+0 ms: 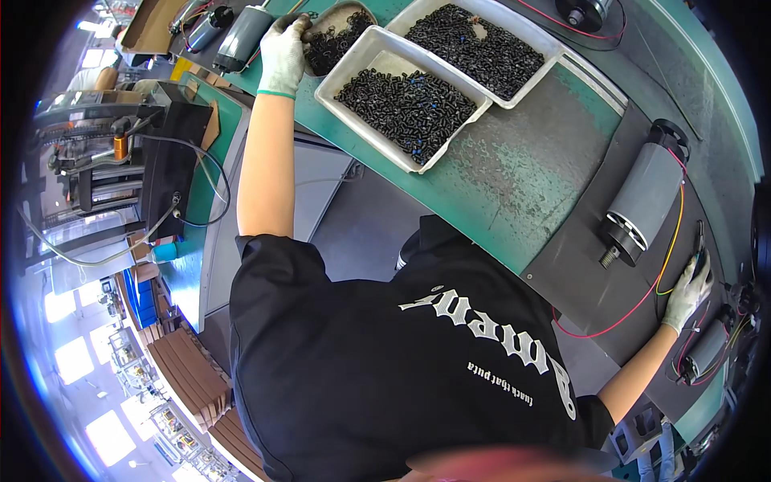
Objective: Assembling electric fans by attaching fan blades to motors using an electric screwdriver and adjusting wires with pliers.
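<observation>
My left hand [283, 58], in a white glove with a green cuff, is at the far left of the bench beside a round bowl [365, 10] of tangled black pieces [333, 46]. Its fingers are curled together with dark tips; what they hold is too small to make out. Over at the right, my right hand [689, 293], also gloved, closes around a slim dark tool [700, 237] whose kind I cannot tell. Left of that hand lies a large grey cylindrical motor [649, 193] with a threaded shaft and red and yellow wires.
Two white trays, a near one [361, 118] and a far one [554, 50], hold many small black parts on the green bench [514, 193]. More motors lie at the far left [243, 38], far right [585, 12] and near right [707, 349]. A black machine [165, 153] stands left.
</observation>
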A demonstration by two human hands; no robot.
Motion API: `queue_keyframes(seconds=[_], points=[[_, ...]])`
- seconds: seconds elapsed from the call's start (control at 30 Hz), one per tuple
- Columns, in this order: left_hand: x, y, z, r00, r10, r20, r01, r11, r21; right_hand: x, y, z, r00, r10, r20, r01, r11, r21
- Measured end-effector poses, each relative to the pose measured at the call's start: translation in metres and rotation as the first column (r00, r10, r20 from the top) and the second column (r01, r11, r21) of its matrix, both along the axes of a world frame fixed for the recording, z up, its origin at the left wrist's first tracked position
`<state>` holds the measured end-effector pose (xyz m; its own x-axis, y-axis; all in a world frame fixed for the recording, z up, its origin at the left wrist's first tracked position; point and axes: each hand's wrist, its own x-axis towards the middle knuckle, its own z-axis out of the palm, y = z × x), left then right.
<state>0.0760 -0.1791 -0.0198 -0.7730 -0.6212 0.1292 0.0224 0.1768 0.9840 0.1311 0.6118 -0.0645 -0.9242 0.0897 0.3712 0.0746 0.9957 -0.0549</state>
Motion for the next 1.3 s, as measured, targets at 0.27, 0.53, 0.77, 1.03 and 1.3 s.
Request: queue_keyframes(seconds=[0.27, 0.53, 0.77, 1.03, 1.3], points=[[0.003, 0.023, 0.009, 0.999, -0.042, -0.031, 0.037, 0.987, -0.154, 0.003, 0.004, -0.003, 0.994, -0.042, -0.098, 0.024, 0.983, -0.181], [0.001, 0.031, 0.008, 0.995, -0.008, -0.100, -0.006, 0.991, -0.136, 0.005, 0.005, -0.002, 0.992, -0.007, -0.123, -0.022, 0.972, -0.234], [0.002, 0.026, 0.005, 0.995, 0.002, -0.096, -0.008, 0.998, -0.066, 0.005, 0.004, -0.004, 0.992, -0.011, -0.122, -0.019, 0.970, -0.241], [-0.003, 0.023, 0.013, 0.998, -0.046, -0.044, 0.041, 0.994, -0.099, 0.004, 0.004, -0.004, 0.994, -0.029, -0.108, 0.005, 0.976, -0.216], [-0.006, 0.016, 0.012, 0.974, -0.162, -0.159, 0.187, 0.969, 0.161, 0.002, 0.003, -0.005, 0.995, -0.042, -0.089, 0.026, 0.984, -0.178]])
